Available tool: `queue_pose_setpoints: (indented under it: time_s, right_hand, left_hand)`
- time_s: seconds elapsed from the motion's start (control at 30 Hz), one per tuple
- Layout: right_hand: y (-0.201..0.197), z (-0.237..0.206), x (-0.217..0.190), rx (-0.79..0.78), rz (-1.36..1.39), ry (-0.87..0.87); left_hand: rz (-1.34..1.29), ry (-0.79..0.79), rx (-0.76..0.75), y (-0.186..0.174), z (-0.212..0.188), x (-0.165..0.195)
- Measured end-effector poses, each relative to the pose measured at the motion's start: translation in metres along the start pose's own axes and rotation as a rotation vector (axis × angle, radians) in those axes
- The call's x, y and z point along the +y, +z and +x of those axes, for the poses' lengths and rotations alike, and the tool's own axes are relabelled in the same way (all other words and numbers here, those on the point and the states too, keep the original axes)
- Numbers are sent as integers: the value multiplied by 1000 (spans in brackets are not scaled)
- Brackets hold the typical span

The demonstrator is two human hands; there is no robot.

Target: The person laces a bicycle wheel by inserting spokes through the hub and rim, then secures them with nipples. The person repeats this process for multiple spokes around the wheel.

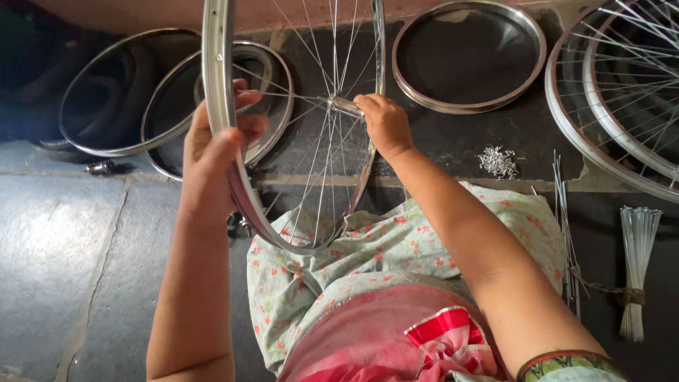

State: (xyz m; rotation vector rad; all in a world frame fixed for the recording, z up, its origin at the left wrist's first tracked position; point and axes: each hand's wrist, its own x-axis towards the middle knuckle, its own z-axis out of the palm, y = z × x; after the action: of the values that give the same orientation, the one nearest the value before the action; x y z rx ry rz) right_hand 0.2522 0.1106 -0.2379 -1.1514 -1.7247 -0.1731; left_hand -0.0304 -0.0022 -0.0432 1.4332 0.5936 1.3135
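Observation:
A shiny metal bicycle wheel rim with thin spokes stands upright on my lap, its lower edge resting on the flowered cloth. My left hand grips the rim's left side, thumb and fingers wrapped around it. My right hand is closed on the metal hub at the wheel's middle, where the spokes meet.
Bare rims lie on the dark stone floor: two overlapping at the back left, one at the back middle. Spoked wheels lie at right. A pile of small nipples, loose spokes and a tied spoke bundle lie at right.

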Motion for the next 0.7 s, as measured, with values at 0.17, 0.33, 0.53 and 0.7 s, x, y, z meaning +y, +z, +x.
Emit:
queue_pose_setpoints:
  time_s: [0.17,0.33,0.53,0.7]
  right_hand:
    - [-13,-2,-2,-36,-33,17]
    - [-38,-1,5,-103,162,-104]
    - [-91,-50,106,-148,73,283]
    - [-144,-122,200,-489,-385,874]
  left_hand:
    - [-4,-101,10,20,9,4]
    - [-38,-126,-26,32,0,5]
    - [-15,-134,-3,35,-11,1]
    - [-54,-156,4,37,-12,-7]
